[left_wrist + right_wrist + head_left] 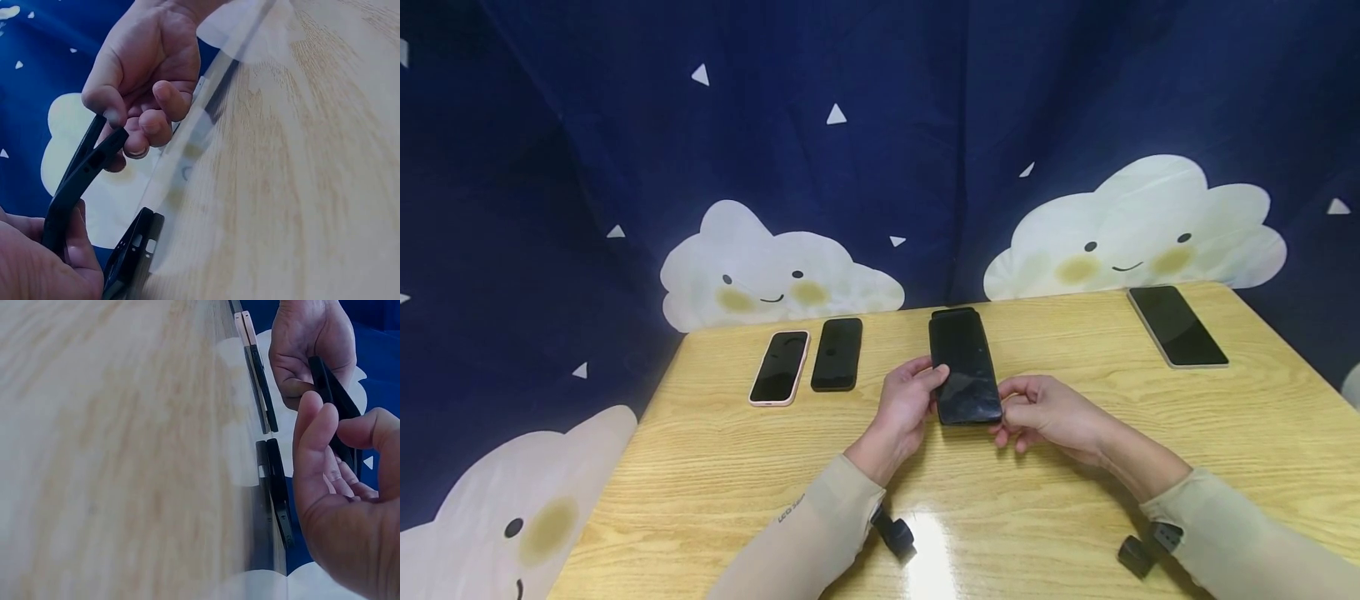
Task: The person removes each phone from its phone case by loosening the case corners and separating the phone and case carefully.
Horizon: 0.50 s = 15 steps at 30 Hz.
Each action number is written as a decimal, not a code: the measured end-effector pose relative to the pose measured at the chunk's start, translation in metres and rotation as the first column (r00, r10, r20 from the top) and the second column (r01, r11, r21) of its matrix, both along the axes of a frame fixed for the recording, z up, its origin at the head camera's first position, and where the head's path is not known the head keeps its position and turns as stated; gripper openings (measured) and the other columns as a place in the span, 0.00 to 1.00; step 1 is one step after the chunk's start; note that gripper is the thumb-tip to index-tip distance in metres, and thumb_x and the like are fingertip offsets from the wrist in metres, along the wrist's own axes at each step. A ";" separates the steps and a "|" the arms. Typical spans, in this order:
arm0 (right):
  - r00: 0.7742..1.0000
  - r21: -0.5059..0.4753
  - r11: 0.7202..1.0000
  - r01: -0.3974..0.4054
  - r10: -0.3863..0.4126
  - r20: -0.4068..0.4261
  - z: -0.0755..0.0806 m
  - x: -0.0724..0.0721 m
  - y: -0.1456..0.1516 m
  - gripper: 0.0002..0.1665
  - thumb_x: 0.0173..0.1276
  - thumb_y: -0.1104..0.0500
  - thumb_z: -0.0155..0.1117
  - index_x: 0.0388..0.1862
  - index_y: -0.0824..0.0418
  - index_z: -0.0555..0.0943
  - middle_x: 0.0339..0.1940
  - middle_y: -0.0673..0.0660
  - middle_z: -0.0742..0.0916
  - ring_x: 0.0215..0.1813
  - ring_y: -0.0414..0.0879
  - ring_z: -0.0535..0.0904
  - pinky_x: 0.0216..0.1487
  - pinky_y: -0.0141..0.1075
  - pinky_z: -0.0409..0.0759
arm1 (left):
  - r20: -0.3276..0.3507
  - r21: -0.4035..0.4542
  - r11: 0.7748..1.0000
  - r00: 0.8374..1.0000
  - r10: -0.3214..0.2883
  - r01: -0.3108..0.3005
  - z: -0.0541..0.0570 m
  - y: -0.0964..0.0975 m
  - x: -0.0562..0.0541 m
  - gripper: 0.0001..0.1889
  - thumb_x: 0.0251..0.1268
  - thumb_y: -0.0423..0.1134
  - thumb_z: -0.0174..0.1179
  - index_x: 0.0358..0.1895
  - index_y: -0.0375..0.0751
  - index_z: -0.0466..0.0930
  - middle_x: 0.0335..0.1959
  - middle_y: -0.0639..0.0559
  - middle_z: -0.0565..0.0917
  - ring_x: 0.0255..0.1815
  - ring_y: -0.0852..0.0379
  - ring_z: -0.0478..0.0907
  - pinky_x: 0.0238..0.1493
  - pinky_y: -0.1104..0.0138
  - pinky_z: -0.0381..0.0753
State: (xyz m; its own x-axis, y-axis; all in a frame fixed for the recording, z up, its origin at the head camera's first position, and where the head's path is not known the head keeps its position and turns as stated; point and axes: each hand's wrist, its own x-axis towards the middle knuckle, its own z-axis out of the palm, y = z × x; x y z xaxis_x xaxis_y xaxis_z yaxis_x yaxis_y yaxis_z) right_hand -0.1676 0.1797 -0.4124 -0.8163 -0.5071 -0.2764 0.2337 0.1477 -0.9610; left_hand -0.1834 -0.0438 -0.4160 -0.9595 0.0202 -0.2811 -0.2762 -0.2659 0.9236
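A black phone in a dark case is held above the wooden table, screen up. My left hand grips its left edge, the thumb over the screen. At the near right corner, my right hand has its fingers curled and pinches the corner of the case. In the left wrist view, the dark case, with cutouts in its end, stands apart from the thinner slab above it, leaving a wedge-shaped gap. Another dark phone lies on the table beyond; in the head view the held phone covers most of it.
To the left lie a phone with a pink edge and a black phone. A larger grey-edged phone lies at the far right. A blue curtain with clouds hangs behind the wooden table.
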 end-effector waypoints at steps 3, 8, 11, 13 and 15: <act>1.000 0.014 1.000 0.003 -0.003 -0.005 0.001 0.001 0.000 0.23 0.67 0.67 0.59 0.59 0.74 0.70 0.40 0.66 0.89 0.39 0.50 0.88 0.36 0.39 0.86 | 0.004 -0.002 1.000 1.000 0.007 -0.007 -0.001 0.000 -0.001 0.15 0.70 0.34 0.66 0.57 0.34 0.82 0.33 0.53 0.89 0.25 0.63 0.79 0.24 0.73 0.70; 1.000 0.025 1.000 0.009 -0.009 -0.023 0.003 0.000 0.001 0.23 0.67 0.67 0.56 0.60 0.75 0.71 0.39 0.66 0.89 0.40 0.51 0.89 0.35 0.39 0.86 | -0.005 0.002 1.000 1.000 -0.001 0.001 -0.001 -0.001 -0.001 0.15 0.71 0.35 0.66 0.57 0.34 0.83 0.33 0.54 0.89 0.25 0.63 0.79 0.24 0.73 0.69; 0.998 0.048 0.998 0.029 -0.027 -0.051 0.004 -0.002 0.003 0.24 0.67 0.67 0.54 0.61 0.77 0.72 0.38 0.65 0.89 0.40 0.52 0.89 0.35 0.39 0.86 | -0.009 -0.001 1.000 1.000 -0.022 0.022 0.000 -0.001 0.001 0.15 0.71 0.35 0.66 0.57 0.35 0.83 0.33 0.54 0.89 0.25 0.63 0.79 0.24 0.73 0.69; 0.997 0.069 0.997 0.047 -0.042 -0.069 0.005 -0.005 0.004 0.24 0.67 0.68 0.53 0.61 0.77 0.72 0.37 0.64 0.90 0.39 0.52 0.88 0.34 0.38 0.86 | -0.006 0.005 1.000 1.000 -0.029 0.029 0.000 -0.001 0.002 0.15 0.71 0.35 0.66 0.57 0.35 0.83 0.33 0.54 0.89 0.25 0.63 0.80 0.24 0.73 0.69; 0.996 0.084 0.994 0.064 -0.057 -0.075 0.006 -0.007 0.004 0.25 0.67 0.68 0.54 0.62 0.77 0.73 0.37 0.63 0.89 0.39 0.52 0.88 0.34 0.39 0.86 | -0.001 0.011 1.000 1.000 -0.027 0.028 0.001 -0.001 0.003 0.15 0.71 0.35 0.66 0.57 0.35 0.83 0.33 0.53 0.89 0.25 0.63 0.81 0.23 0.73 0.70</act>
